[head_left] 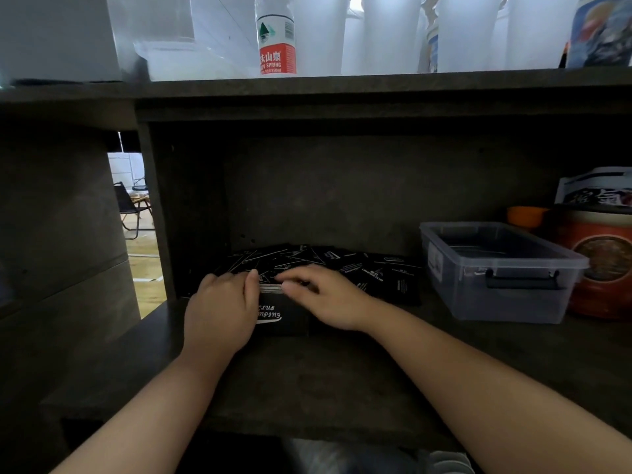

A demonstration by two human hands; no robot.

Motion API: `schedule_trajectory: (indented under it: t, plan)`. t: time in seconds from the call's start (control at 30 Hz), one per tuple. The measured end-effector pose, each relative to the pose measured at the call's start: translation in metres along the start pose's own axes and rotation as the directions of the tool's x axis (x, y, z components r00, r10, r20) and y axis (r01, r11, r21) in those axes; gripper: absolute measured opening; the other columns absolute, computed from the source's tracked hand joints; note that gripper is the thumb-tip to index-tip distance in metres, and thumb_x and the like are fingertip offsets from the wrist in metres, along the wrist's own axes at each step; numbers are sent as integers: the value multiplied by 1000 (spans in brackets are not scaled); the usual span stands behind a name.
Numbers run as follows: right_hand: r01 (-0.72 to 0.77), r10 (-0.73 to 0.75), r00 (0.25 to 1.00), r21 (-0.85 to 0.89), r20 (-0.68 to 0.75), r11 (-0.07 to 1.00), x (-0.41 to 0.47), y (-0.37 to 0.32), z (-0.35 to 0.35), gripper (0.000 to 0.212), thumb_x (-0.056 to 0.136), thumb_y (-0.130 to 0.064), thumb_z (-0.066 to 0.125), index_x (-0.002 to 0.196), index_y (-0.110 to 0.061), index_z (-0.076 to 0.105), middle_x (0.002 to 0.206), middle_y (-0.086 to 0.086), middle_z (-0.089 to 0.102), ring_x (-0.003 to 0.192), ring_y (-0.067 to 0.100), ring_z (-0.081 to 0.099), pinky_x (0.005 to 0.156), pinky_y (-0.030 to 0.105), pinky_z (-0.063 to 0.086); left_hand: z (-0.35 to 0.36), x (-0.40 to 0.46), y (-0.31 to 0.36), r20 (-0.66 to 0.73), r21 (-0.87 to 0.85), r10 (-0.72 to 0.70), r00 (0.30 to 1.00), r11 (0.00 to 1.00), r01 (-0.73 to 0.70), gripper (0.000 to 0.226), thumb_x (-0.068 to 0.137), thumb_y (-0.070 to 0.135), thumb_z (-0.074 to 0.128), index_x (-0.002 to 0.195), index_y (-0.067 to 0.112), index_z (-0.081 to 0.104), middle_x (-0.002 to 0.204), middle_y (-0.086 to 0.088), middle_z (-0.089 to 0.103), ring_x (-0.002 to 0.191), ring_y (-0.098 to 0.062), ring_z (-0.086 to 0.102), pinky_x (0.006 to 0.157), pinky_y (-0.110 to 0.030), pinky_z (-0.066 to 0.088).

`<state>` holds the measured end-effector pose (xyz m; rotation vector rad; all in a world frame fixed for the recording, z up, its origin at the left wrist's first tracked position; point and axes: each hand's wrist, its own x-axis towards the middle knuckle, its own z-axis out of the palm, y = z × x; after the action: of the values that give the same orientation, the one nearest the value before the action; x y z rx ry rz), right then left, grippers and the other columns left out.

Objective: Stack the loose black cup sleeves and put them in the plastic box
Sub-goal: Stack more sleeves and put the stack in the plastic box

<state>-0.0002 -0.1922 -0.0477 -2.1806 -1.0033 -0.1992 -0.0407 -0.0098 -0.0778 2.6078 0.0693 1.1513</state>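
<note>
A stack of black cup sleeves (278, 311) with white lettering stands on edge on the dark shelf, held between my two hands. My left hand (222, 307) grips its left side, fingers curled over the top edge. My right hand (325, 295) holds the right side, thumb and fingers over the top. Behind them lies a spread of loose black sleeves (379, 271) with white print. The clear plastic box (496, 268) stands to the right, lid off, with a black latch on its front.
An orange-red tin (602, 265) and an orange cup (526, 215) stand right of the box. The upper shelf (342, 87) carries a water bottle (276, 42) and tall white cups. A shelf wall (154, 206) closes the left side.
</note>
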Motion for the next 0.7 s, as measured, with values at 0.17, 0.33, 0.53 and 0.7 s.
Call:
schedule_trajectory:
  t: [0.17,0.33,0.53,0.7]
  plan:
    - [-357,310,931,-298,-194,885,-5,34,-43,55,85,-52,64,132,-27,53,136,5,45,127,21,44,106,36,40,2,0,-1,-1,-2,11,1000,1000,-11,41,102,32,31,74,18,57,67,1,56,73,-20,51,64,-35,43]
    - [-470,524,850,-371,54,801,-15,44,-55,89,72,-63,72,146,-37,30,153,6,25,140,28,27,112,44,33,5,2,-4,-17,4,35,999,999,-35,41,101,31,28,69,20,50,62,3,51,66,-17,45,63,-32,37]
    - [-432,501,864,-444,46,785,-11,40,-49,65,89,-49,61,146,-28,37,147,5,43,131,23,45,103,32,41,5,2,-3,-33,15,31,999,999,-30,45,102,33,24,69,20,51,63,3,50,66,-20,49,61,-36,44]
    - [-403,270,889,-356,-369,843,-10,29,-56,27,104,-27,35,84,-17,51,75,1,52,81,27,62,61,28,36,4,2,-2,-22,12,55,998,998,-55,37,102,31,30,68,25,45,62,6,46,66,-18,49,62,-33,39]
